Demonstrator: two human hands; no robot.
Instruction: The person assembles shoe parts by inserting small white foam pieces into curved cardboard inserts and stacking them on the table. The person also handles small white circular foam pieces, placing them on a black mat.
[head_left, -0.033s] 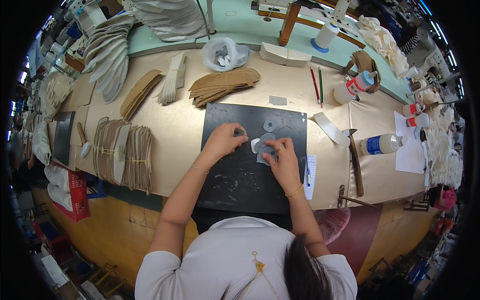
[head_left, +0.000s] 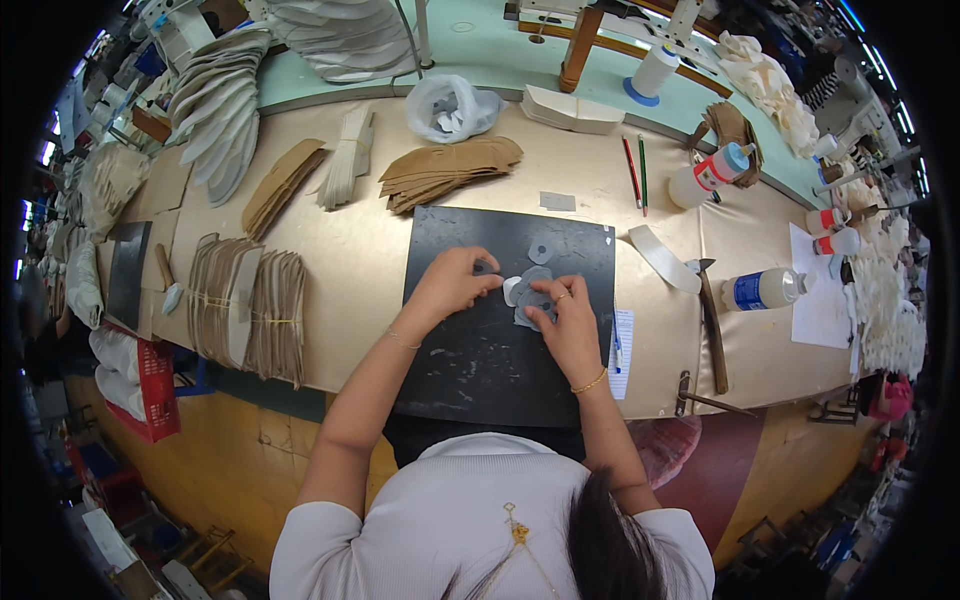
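A black cutting mat lies in front of me. My left hand is closed above it, its fingertips pinching a small dark grey piece. On the mat, my right hand rests at a loose cluster of flat grey cut pieces, its thumb and fingers spread apart on them. Beside that cluster, between both hands, is a small white piece. A single grey piece with a dark centre lies a little beyond, apart from the rest.
Bundled brown pieces and a plastic bag of white scraps lie beyond the mat. Stacked pieces stand on the left. On the right are a hammer, a glue bottle, two pencils and a pen.
My left hand has shifted slightly to the right with the dark grey piece, closer to the white piece. My right hand has hardly moved.
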